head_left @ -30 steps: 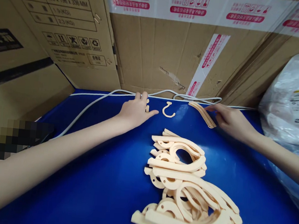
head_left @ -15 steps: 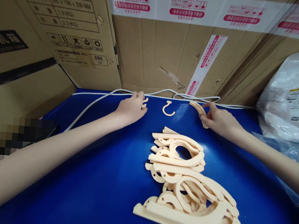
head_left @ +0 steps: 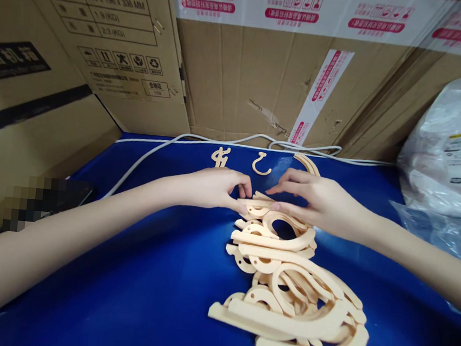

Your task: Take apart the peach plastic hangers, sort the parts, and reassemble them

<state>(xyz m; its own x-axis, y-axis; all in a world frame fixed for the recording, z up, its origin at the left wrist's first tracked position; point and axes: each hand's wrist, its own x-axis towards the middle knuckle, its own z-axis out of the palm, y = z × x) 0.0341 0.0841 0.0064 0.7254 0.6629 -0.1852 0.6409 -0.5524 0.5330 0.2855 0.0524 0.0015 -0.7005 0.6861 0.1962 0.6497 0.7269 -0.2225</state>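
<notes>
Folded cream plastic hangers lie in a long overlapping pile on the blue table surface. At the pile's far end, my left hand reaches in from the left, its thumb against the end of the farthest hanger and its curled fingers apart from the thumb. My right hand comes from the right over the same hanger, thumb and fingers spread around its upper edge. Beyond the hands are a loose hook, a small group of cream pieces and a stack of curved arms, partly hidden by my right hand.
Cardboard boxes stand along the back and left. A white cable runs along the table's far edge. Clear plastic wrapping bulges at the right. A dark object, partly pixelated, lies at left.
Both hands have left the small pieces and the curved arms at the back. They have moved inward and nearer, to the far end of the hanger pile.
</notes>
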